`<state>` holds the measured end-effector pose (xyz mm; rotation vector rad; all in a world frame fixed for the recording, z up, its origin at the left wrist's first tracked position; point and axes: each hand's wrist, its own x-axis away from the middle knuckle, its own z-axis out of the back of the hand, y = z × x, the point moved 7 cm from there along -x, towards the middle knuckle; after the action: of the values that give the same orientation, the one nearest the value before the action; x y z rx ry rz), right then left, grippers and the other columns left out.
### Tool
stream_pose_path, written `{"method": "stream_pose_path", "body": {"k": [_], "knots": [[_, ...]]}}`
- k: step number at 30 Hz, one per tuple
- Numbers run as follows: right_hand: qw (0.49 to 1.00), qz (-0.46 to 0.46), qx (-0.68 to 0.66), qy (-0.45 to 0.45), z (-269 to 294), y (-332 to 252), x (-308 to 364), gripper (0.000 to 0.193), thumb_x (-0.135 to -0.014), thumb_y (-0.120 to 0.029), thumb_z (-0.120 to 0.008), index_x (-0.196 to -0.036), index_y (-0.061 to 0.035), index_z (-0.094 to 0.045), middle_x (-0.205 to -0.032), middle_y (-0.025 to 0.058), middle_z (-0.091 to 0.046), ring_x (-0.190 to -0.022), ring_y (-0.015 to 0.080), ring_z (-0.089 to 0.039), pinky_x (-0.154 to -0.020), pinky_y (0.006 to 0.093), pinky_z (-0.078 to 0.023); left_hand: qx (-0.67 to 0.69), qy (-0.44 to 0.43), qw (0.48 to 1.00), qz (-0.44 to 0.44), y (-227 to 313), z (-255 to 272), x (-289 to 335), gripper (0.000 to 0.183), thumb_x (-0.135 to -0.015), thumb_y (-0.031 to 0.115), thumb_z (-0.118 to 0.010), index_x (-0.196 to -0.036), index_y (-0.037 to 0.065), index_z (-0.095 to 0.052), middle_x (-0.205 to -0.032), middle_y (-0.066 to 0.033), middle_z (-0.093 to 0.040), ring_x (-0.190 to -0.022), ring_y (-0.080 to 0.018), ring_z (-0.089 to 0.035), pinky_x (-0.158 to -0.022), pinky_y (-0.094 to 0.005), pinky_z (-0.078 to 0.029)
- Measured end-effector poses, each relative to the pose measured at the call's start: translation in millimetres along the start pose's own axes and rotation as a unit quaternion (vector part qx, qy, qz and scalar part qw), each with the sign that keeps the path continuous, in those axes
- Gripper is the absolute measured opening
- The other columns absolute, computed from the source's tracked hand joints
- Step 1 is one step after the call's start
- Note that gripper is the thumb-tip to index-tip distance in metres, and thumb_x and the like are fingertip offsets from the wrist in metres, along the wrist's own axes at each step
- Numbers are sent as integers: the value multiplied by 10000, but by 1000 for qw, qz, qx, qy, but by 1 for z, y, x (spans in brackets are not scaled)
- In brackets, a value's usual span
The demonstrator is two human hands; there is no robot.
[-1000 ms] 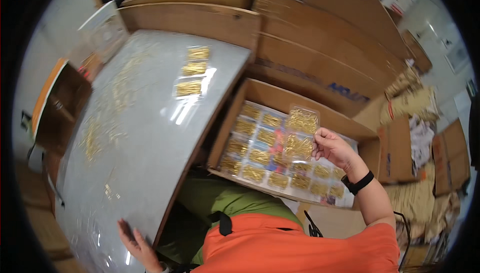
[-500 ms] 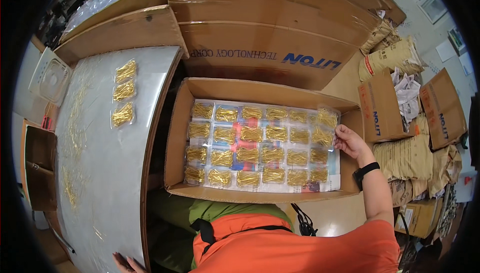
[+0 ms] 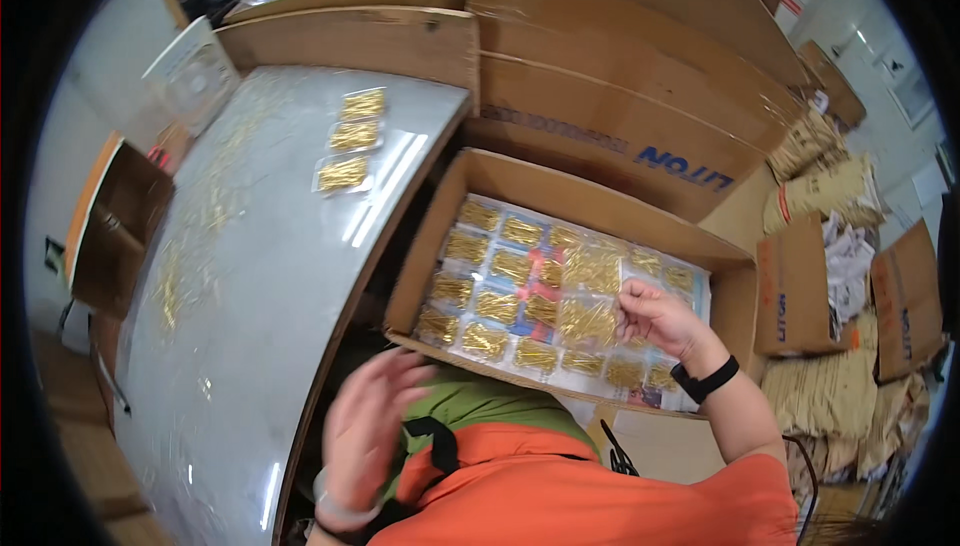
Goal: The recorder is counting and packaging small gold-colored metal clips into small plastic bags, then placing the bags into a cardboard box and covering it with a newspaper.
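Note:
My right hand [image 3: 660, 318] pinches the edge of a clear plastic tray [image 3: 588, 294] with two pockets of thin gold-coloured metal pins. It is lifted above the cardboard box [image 3: 420, 281], nearer than the trays lying inside. Rows of similar gold-pin packs [image 3: 497, 306] lie in that box on printed paper; the raised tray covers some of them. Motion blurs my left hand [image 3: 375, 411], which hovers between the table and the box with fingers stretched and nothing in it. On the grey table [image 3: 290, 246], three more gold-pin packs [image 3: 354, 136] lie in a column.
Loose gold pins [image 3: 170, 291] are scattered along the table's left side. A large carton [image 3: 620, 76] stands behind the box. At right are an opened carton [image 3: 790, 291] with crumpled white paper and stacked brown sacks [image 3: 825, 371]. A white fan [image 3: 195, 76] stands at the table's far left.
My right hand has moved the two-pocket tray leftward from the box's right side, over the middle. My left hand has risen off the table's near edge toward the box. The view has shifted.

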<state>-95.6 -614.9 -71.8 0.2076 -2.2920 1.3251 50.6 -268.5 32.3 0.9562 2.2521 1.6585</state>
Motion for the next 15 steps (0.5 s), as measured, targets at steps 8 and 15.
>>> {"method": "stream_pose_path", "body": {"k": [8, 15], "knots": [[995, -60, 14, -85, -126, 44, -1, 156, -1033, -236, -559, -970, -94, -563, -850, 40, -655, -751, 156, -690, -640, 265, -573, 320, -191, 901, 221, -92, -57, -27, 726, -1057, 564, -257, -1490, -18, -295, -1439, -171, -493, -1282, -287, -541, -1080, -438, -454], [978, -44, 202, 4, -139, 44, 8, 223, -1027, -276, -576, -977, -59, -590, -849, 46, -642, -725, 137, -665, -607, 270, -564, 299, -124, 910, 259, -121, -38, -12, 692, -1061, 557, -252, -1367, -15, -496, -1238, -133, -647, -1132, -257, -644, -1009, -418, -516]]}}
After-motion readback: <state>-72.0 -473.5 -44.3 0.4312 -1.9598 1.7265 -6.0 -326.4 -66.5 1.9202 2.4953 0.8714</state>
